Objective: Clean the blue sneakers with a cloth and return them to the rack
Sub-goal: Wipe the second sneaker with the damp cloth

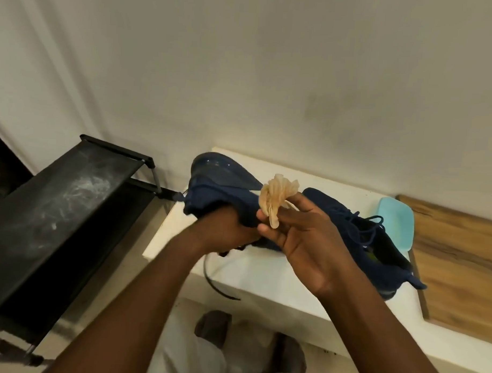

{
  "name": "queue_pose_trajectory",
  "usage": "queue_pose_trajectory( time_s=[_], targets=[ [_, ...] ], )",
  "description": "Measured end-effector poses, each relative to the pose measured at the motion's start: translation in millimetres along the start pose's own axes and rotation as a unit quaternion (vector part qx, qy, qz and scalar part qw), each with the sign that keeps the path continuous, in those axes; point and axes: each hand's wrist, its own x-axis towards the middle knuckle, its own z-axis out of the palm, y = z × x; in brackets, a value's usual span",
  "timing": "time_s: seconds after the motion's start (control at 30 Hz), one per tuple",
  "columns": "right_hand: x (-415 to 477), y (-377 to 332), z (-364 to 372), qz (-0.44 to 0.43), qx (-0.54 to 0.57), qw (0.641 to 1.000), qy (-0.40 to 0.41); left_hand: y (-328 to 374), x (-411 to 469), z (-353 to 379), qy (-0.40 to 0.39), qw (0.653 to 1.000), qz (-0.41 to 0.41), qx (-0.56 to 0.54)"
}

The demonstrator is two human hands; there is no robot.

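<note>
My left hand grips a blue sneaker from inside its opening and holds it raised with the sole turned up and away. A dark lace hangs down from it. My right hand pinches a small crumpled beige cloth right beside that sneaker. The second blue sneaker lies on its side on the white table, partly behind my right hand. The black shoe rack stands to the left, its top shelf dusty and bare.
A light blue tray lies behind the second sneaker. A wooden board covers the table's right part. The white wall runs close behind. Below, on the floor, my two feet show between the rack and the table.
</note>
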Motion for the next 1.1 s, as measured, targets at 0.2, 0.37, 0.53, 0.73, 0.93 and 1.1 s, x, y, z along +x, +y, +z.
queue_pose_trajectory(
  time_s=[0.2, 0.37, 0.53, 0.73, 0.93, 1.1],
  targets=[
    [9.5, 7.4, -25.8, -0.150, -0.224, 0.948, 0.169, -21.2, -1.7, -15.2, -0.031, 0.995, -0.012, 0.090],
    [22.9, 35.7, -36.0, -0.297, -0.484, 0.813, 0.130, -23.8, 1.4, -9.0, 0.014, 0.998, -0.007, 0.062],
    [36.4, 38.4, -43.4, -0.302, -0.566, 0.758, 0.115, -27.0, 4.3, -3.5, 0.051, 0.986, 0.008, -0.156],
    [40.3, 34.5, -45.8, -0.181, -0.516, 0.830, 0.105, -23.9, 15.9, 12.5, 0.188, 0.906, -0.078, -0.372],
    [27.9, 26.1, -49.0, -0.171, -0.477, 0.852, 0.132, -35.9, 14.7, 3.2, 0.139, 0.963, 0.055, -0.223],
    [34.3, 36.7, -50.8, -0.187, -0.458, 0.859, 0.136, -23.4, 23.4, 19.9, 0.115, 0.966, 0.094, -0.210]
  ],
)
